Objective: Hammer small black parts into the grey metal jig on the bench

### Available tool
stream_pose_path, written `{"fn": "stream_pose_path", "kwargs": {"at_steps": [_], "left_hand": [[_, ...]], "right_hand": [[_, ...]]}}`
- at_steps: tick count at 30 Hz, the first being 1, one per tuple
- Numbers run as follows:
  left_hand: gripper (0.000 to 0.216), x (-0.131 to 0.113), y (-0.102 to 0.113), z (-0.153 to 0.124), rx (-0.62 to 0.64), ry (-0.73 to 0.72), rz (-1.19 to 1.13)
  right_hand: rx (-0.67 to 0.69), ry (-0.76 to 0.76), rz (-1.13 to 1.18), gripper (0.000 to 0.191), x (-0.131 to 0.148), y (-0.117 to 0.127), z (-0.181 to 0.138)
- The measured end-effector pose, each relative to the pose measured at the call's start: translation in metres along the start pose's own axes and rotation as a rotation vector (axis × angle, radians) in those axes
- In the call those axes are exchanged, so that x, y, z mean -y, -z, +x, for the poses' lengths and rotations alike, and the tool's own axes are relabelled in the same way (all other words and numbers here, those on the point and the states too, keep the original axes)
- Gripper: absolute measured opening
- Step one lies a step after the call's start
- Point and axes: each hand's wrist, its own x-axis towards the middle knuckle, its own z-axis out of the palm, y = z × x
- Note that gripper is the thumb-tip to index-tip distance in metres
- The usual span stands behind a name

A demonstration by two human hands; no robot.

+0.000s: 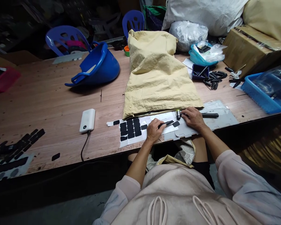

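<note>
My right hand [194,118] is closed round the black handle of a small hammer [210,115]. Its shiny metal head [178,114] rests at or just above the grey board [189,130], left of the fingers. In my left hand [154,130], a slim black piece [167,122] is pinched and points right, toward the hammer head. Just below the head lies a rounded black pad [176,124]. Left of my left hand, several similar black pads [130,127] stick in rows on a white sheet [142,137].
A yellow woven sack [159,78] lies right behind my hands. Leftward are a white power bank [87,120] with a cable and a tipped blue basin [100,65]. At right sit loose black parts [215,76], a blue basket [259,97] and a cardboard box [250,47].
</note>
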Motion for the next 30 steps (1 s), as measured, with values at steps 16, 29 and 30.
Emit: {"fn": "stream_pose_path", "kwargs": {"at_steps": [16, 29, 30], "left_hand": [[0.027, 0.011, -0.022, -0.125, 0.292, -0.288, 0.241], [0.028, 0.004, 0.044, 0.002, -0.235, 0.251, 0.286], [0.03, 0.01, 0.049, 0.016, -0.228, 0.311, 0.334]], "right_hand": [[-0.027, 0.008, -0.016, 0.014, -0.001, -0.003, 0.0], [-0.023, 0.005, -0.017, 0.014, -0.002, -0.003, 0.0], [-0.021, 0.004, -0.013, 0.014, -0.002, -0.003, 0.0]]}}
